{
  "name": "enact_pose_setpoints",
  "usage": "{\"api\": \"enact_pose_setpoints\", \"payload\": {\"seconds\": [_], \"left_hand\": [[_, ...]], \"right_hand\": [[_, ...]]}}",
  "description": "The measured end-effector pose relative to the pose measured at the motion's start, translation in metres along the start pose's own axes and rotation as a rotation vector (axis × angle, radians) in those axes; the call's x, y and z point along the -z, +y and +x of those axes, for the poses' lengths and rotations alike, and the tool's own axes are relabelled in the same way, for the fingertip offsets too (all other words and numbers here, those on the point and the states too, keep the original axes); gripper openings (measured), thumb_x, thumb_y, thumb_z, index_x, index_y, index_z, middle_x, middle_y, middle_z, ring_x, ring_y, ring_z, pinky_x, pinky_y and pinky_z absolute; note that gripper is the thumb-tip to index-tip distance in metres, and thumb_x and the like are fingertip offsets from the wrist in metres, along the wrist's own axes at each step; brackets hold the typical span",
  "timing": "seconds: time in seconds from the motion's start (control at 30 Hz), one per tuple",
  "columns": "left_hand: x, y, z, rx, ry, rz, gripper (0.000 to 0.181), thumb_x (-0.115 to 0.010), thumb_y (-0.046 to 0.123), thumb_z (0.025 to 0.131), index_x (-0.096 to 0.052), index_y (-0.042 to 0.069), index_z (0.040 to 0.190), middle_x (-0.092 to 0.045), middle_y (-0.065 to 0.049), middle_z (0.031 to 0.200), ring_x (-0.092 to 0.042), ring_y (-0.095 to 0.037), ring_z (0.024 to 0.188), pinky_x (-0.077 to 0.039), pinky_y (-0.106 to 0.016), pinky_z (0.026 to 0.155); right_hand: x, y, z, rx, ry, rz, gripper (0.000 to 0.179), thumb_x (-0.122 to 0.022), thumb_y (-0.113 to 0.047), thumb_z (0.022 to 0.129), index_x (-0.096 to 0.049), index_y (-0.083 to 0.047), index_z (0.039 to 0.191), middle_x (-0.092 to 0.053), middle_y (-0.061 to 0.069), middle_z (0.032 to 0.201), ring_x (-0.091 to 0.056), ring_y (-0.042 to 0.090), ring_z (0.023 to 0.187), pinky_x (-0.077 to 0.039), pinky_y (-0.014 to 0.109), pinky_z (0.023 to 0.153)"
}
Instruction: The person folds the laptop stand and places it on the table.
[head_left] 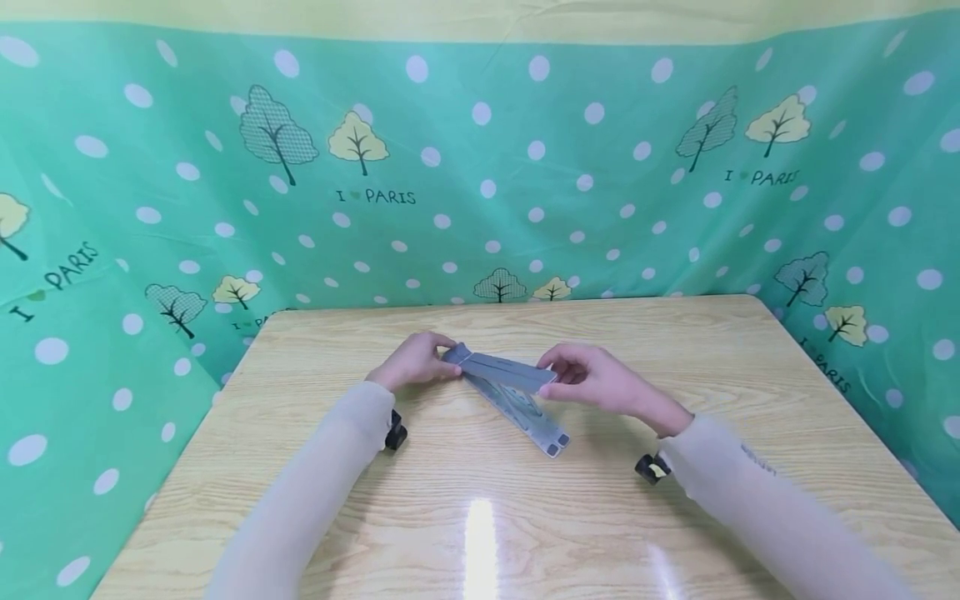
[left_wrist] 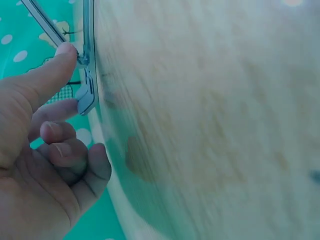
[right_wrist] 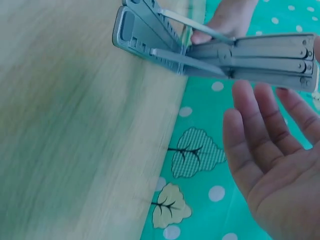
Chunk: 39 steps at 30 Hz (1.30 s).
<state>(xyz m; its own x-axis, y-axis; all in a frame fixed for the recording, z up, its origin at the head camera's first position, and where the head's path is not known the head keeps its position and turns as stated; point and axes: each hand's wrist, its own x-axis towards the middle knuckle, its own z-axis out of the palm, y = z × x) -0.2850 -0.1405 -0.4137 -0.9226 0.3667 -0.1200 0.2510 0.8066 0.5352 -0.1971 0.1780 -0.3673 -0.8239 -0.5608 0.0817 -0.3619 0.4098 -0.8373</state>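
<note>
A grey folding laptop stand (head_left: 501,372) is partly unfolded above the middle of the wooden table, its upper arms raised at an angle from the base rails. My left hand (head_left: 417,360) pinches its hinged end between thumb and forefinger, the other fingers curled below in the left wrist view. At the raised free end, my right hand (head_left: 602,380) holds the upper arms between thumb and fingers. Two thin struts (right_wrist: 192,62) join the upper arms to the slotted base rails in the right wrist view. Dark pads (head_left: 559,444) mark the base's near end.
The light wooden table (head_left: 337,517) reaches back to a green dotted curtain (head_left: 480,167) with printed trees, which also hangs along both sides. Small black wrist cameras sit under both sleeves, the left one (head_left: 396,432) close above the tabletop.
</note>
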Motion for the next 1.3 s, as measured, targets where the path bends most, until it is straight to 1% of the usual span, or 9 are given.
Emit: {"api": "enact_pose_setpoints", "payload": {"seconds": [0.03,0.13,0.27,0.37,0.57,0.8,0.9,1.07,1.3], "left_hand": [[0.0,0.0,0.002,-0.008,-0.008,0.001,0.061,-0.078,0.031,0.079,-0.057,0.011,0.133,-0.063,-0.002,0.091,-0.053,-0.016,0.068,-0.046,-0.029,0.063],[0.0,0.002,0.007,-0.02,-0.033,-0.003,0.061,-0.077,0.03,0.08,-0.056,0.012,0.135,-0.062,-0.004,0.086,-0.05,-0.014,0.064,-0.045,-0.028,0.062],[0.001,0.004,0.012,-0.026,-0.062,-0.02,0.062,-0.077,0.029,0.081,-0.054,0.013,0.137,-0.055,-0.004,0.073,-0.046,-0.013,0.059,-0.043,-0.028,0.057],[0.001,0.005,0.015,-0.029,-0.081,-0.032,0.062,-0.077,0.028,0.081,-0.053,0.015,0.138,-0.051,-0.002,0.07,-0.045,-0.013,0.059,-0.043,-0.027,0.056],[0.0,0.01,0.019,-0.036,-0.119,-0.054,0.061,-0.074,0.024,0.083,-0.051,0.019,0.139,-0.053,-0.003,0.078,-0.047,-0.013,0.063,-0.045,-0.026,0.056],[-0.002,0.019,0.02,-0.01,-0.172,-0.156,0.065,-0.072,0.012,0.081,-0.048,0.019,0.141,-0.057,-0.009,0.084,-0.051,-0.018,0.056,-0.05,-0.035,0.053],[-0.003,0.023,0.021,-0.001,-0.174,-0.167,0.067,-0.071,0.01,0.079,-0.048,0.019,0.142,-0.058,-0.009,0.088,-0.05,-0.017,0.056,-0.05,-0.036,0.054],[-0.007,0.027,0.023,-0.012,-0.163,-0.157,0.068,-0.068,0.009,0.078,-0.048,0.018,0.142,-0.058,-0.009,0.092,-0.051,-0.017,0.059,-0.051,-0.036,0.055],[-0.012,0.03,0.028,-0.029,-0.149,-0.168,0.064,-0.06,0.004,0.079,-0.046,0.011,0.142,-0.058,-0.01,0.096,-0.05,-0.014,0.056,-0.048,-0.028,0.05]], "right_hand": [[-0.003,0.0,-0.001,0.001,0.011,-0.006,0.036,-0.075,-0.028,0.083,-0.064,-0.012,0.113,-0.063,0.005,0.09,-0.062,0.022,0.08,-0.054,0.033,0.075],[-0.01,-0.004,-0.004,-0.003,0.043,-0.026,0.038,-0.075,-0.032,0.082,-0.063,-0.013,0.114,-0.063,0.004,0.088,-0.062,0.02,0.078,-0.054,0.033,0.074],[-0.017,-0.007,-0.008,-0.017,0.081,-0.054,0.04,-0.075,-0.036,0.082,-0.063,-0.014,0.114,-0.062,0.002,0.087,-0.061,0.019,0.076,-0.054,0.032,0.072],[-0.021,-0.01,-0.01,-0.033,0.104,-0.059,0.04,-0.075,-0.036,0.082,-0.063,-0.014,0.115,-0.061,0.002,0.085,-0.061,0.018,0.075,-0.054,0.031,0.07],[-0.031,-0.018,-0.012,-0.032,0.125,-0.067,0.044,-0.074,-0.04,0.082,-0.063,-0.012,0.113,-0.062,0.001,0.081,-0.06,0.017,0.073,-0.054,0.03,0.069],[-0.044,-0.026,-0.015,-0.071,0.152,-0.077,0.041,-0.073,-0.044,0.081,-0.061,-0.016,0.108,-0.061,0.0,0.079,-0.059,0.016,0.072,-0.053,0.03,0.066],[-0.047,-0.028,-0.016,-0.082,0.162,-0.081,0.038,-0.073,-0.044,0.081,-0.06,-0.019,0.106,-0.061,-0.001,0.078,-0.058,0.015,0.07,-0.052,0.03,0.063],[-0.051,-0.029,-0.016,-0.072,0.176,-0.1,0.036,-0.073,-0.044,0.082,-0.06,-0.019,0.105,-0.061,-0.003,0.076,-0.058,0.014,0.068,-0.051,0.029,0.062],[-0.057,-0.033,-0.016,-0.086,0.206,-0.119,0.037,-0.074,-0.045,0.08,-0.06,-0.019,0.103,-0.061,-0.004,0.073,-0.057,0.014,0.065,-0.05,0.03,0.058]]}}
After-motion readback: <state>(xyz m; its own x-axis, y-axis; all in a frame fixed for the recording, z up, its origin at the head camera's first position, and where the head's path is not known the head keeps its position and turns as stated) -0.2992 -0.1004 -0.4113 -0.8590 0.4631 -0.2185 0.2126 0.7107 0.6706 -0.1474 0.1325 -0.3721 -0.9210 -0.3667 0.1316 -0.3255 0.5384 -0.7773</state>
